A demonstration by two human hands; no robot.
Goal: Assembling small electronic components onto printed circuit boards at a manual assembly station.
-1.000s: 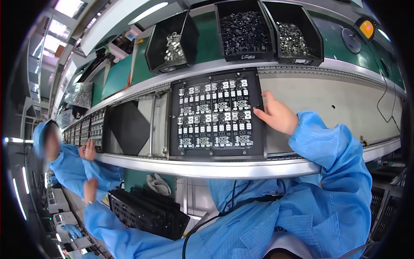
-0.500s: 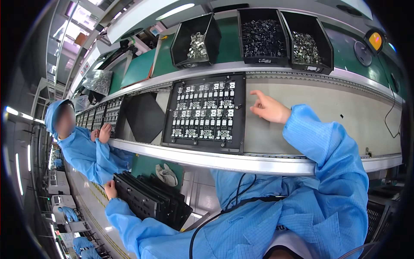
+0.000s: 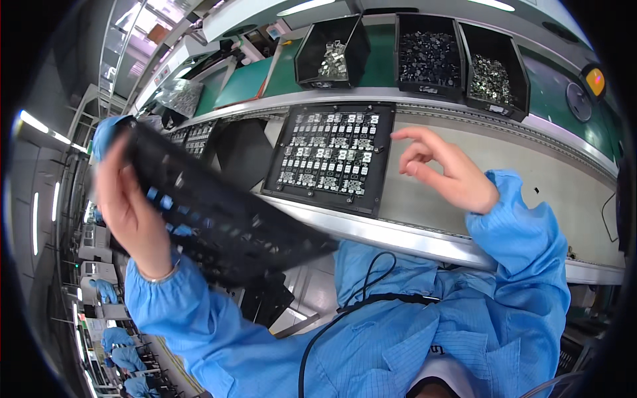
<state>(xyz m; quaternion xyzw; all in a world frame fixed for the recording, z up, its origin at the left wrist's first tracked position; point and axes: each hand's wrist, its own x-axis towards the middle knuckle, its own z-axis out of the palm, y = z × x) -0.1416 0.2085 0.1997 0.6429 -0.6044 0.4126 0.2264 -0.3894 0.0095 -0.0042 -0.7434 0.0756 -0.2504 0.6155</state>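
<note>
My left hand (image 3: 129, 205) is raised at the left, closed on one edge of a black fixture plate (image 3: 219, 205) with cutouts. The plate tilts down to the right and is smeared by motion. On the conveyor lies a second black fixture (image 3: 388, 162) holding a panel of circuit boards (image 3: 328, 156) with white and silvery parts. My right hand (image 3: 444, 166) hovers over the belt beside this fixture, holding nothing. Its index finger stretches toward the fixture's right edge; whether it touches, I cannot tell. The other fingers are loosely bent and apart.
Behind the conveyor (image 3: 517, 179) stand black bins with silvery metal parts (image 3: 334, 60), dark parts (image 3: 431, 56) and more silvery parts (image 3: 490, 79). A dark sheet (image 3: 242, 152) lies left of the fixture. The lifted plate mostly hides a co-worker (image 3: 106, 136). Other black plates (image 3: 265, 298) are below.
My left hand has lifted a black fixture plate up from the stack below the conveyor's edge. The whole view has shifted slightly. My right hand stays beside the fixture, its index finger now nearer the edge.
</note>
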